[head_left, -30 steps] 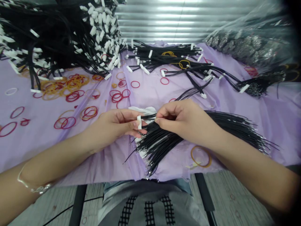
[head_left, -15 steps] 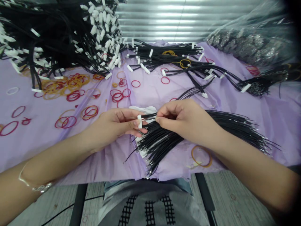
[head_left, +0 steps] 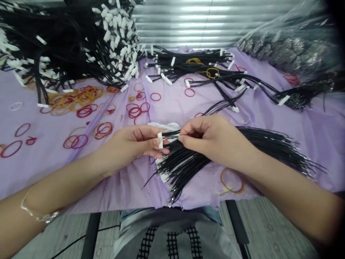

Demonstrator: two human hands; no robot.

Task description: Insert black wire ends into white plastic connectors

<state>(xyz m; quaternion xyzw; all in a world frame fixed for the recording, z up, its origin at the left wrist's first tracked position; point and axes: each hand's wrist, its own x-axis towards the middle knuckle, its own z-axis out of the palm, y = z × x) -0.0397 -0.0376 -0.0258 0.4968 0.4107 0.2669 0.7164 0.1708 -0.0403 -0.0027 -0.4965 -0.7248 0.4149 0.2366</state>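
Note:
My left hand (head_left: 142,141) pinches a small white connector housing (head_left: 160,140) upright between thumb and fingers. Black wires run from the housing toward the right. Just right of it my right hand (head_left: 205,135) is closed, thumb against forefinger, on a thin wire whose bright metal end (head_left: 169,137) points at the housing. Whether that end is inside the housing, I cannot tell. Under both hands lies a fanned bundle of loose black wires (head_left: 185,163) with metal tips, partly on a white sheet (head_left: 169,126).
A big heap of black cables with white connectors (head_left: 118,32) fills the back left. Finished-looking cables (head_left: 172,66) lie at the back middle. Rubber bands (head_left: 83,99) are scattered over the purple cloth (head_left: 121,190). A clear plastic bag (head_left: 285,46) stands back right.
Both hands keep nearly the same place and grip. The whole view has shifted very slightly; nothing has been taken up or let go.

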